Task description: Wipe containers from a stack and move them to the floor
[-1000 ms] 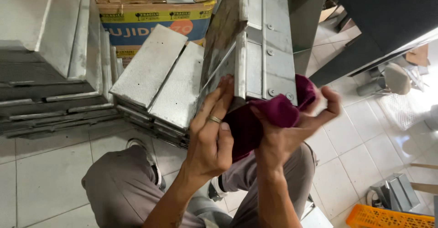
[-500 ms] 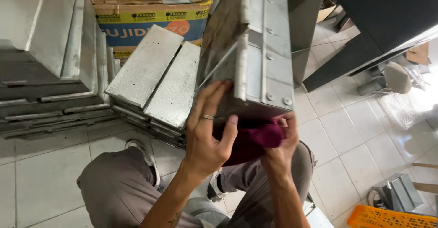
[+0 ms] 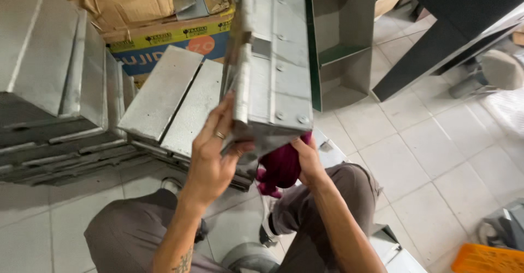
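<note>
While the long galvanised metal channel section (image 3: 273, 60) is held upright before the seated person, its lower end rests in both hands above the lap. The left hand (image 3: 210, 158), with 1 ring on a finger, wraps the near left edge, fingers curled onto the face and thumb behind. The right hand (image 3: 305, 161) sits under the bottom end, pressing a crumpled magenta cloth (image 3: 281, 166) against the underside; its fingers are mostly hidden, so how tightly they close cannot be told. Judged from this view, wiping is in progress at the lower end only: the riveted face above shows no cloth contact, and whether it is already clean cannot be told. 2 flat grey metal panels (image 3: 169, 98) lie stacked just beyond the hands, near a cardboard box (image 3: 164, 27); a green-edged metal cabinet (image 3: 341, 43) stands on the tiled floor (image 3: 426, 158).
</note>
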